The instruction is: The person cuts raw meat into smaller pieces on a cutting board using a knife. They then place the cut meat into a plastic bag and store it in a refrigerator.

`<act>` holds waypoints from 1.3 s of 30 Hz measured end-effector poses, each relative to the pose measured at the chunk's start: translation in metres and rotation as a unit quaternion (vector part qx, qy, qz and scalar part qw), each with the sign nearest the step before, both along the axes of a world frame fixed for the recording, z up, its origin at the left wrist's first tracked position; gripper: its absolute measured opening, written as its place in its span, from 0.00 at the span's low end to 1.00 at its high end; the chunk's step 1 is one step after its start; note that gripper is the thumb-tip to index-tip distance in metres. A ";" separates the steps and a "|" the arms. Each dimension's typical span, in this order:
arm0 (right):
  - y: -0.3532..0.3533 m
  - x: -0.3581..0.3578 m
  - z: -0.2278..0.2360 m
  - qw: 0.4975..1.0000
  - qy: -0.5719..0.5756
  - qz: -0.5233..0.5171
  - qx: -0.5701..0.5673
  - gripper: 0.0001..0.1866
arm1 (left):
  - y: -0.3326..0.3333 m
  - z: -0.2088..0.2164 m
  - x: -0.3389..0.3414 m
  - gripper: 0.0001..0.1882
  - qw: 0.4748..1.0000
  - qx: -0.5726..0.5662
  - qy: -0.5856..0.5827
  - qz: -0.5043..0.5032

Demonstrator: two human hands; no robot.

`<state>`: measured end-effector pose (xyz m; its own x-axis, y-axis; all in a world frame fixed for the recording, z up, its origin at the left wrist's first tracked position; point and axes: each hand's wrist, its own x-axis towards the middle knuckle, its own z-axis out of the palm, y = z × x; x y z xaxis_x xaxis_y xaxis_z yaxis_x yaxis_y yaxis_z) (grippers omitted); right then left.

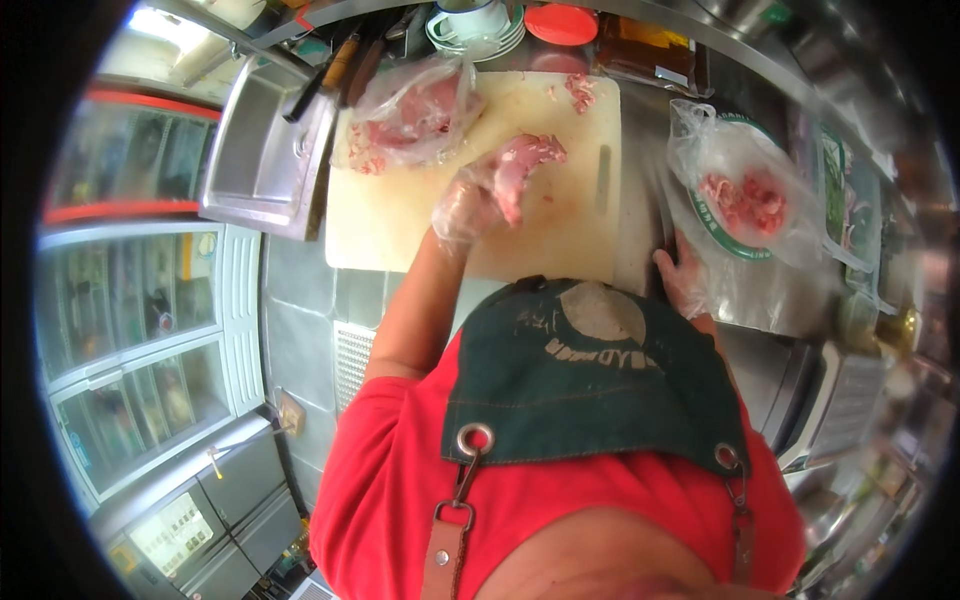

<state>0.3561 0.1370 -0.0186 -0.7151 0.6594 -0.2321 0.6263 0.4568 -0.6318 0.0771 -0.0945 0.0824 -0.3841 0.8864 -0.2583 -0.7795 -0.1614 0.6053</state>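
A floppy piece of raw pink meat (pixel 520 172) is gripped in my left hand (pixel 465 208), which wears a clear plastic glove. It hangs over the white cutting board (pixel 560 235). Farther left on the board, a clear plastic bag (pixel 465 95) covers a larger lump of raw meat (pixel 412 112). Small meat scraps (pixel 579 92) lie at the board's far right corner. My right hand (pixel 684 278) is at the counter to the right of the board, thumb apart from its fingers, seemingly empty. Just beyond it, cut meat (pixel 748 203) sits in a plastic-covered, green-rimmed plate (pixel 765 252).
A steel sink (pixel 262 140) adjoins the board on the left, with dark-handled knives (pixel 325 80) at its far corner. Along the back are stacked plates with a white enamel cup (pixel 468 20) and a red lid (pixel 562 24). A glass-door fridge (pixel 135 300) stands left.
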 end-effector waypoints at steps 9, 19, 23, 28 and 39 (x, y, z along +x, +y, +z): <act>0.000 0.000 0.002 1.000 0.019 0.016 0.010 0.35 | -0.007 -0.014 0.019 0.39 0.992 0.099 -0.014 0.075; 0.001 0.001 -0.002 0.999 0.022 0.013 0.036 0.34 | 0.000 0.014 0.019 0.33 0.987 0.104 -0.042 0.119; 0.002 0.003 -0.010 0.998 0.037 0.015 0.039 0.33 | -0.011 0.009 0.014 0.40 0.992 0.106 0.030 0.066; 0.000 0.002 -0.004 0.998 0.055 0.016 0.029 0.31 | -0.005 0.022 0.024 0.46 0.987 0.090 0.098 0.092; -0.001 0.001 0.000 0.998 0.035 0.016 0.039 0.33 | 0.002 0.027 0.022 0.35 0.976 0.166 0.028 0.136</act>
